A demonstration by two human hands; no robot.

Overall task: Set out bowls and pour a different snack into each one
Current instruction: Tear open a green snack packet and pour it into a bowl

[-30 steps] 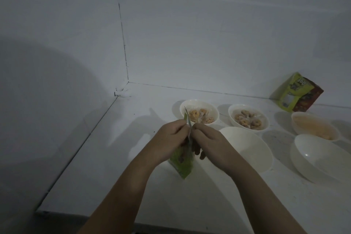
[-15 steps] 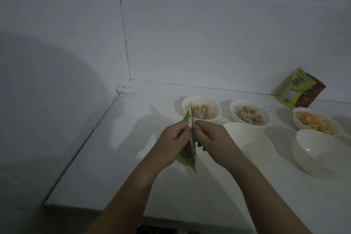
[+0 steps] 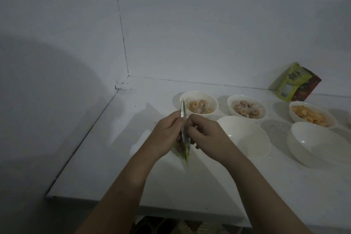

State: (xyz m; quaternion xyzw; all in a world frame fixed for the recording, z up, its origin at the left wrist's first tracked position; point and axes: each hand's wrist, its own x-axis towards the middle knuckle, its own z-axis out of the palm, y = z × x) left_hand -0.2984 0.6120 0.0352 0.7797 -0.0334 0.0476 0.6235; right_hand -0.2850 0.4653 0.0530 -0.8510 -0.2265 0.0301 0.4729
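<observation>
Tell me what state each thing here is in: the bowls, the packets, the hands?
Small green snack packet: held upright on edge, pinched at its top by both hands.
Left hand: pinching the packet.
Right hand: pinching the packet.
Far-left white bowl: holds ring-shaped snacks.
Middle white bowl: holds ring-shaped snacks.
Far-right white bowl: holds orange chips.
Near white bowl: empty.
Large white bowl at right: empty.
Green and red packets: leaning on the wall.

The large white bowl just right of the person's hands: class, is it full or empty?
Empty. The large white bowl shows only bare white inside, while the three small white bowls behind it hold snacks.
</observation>
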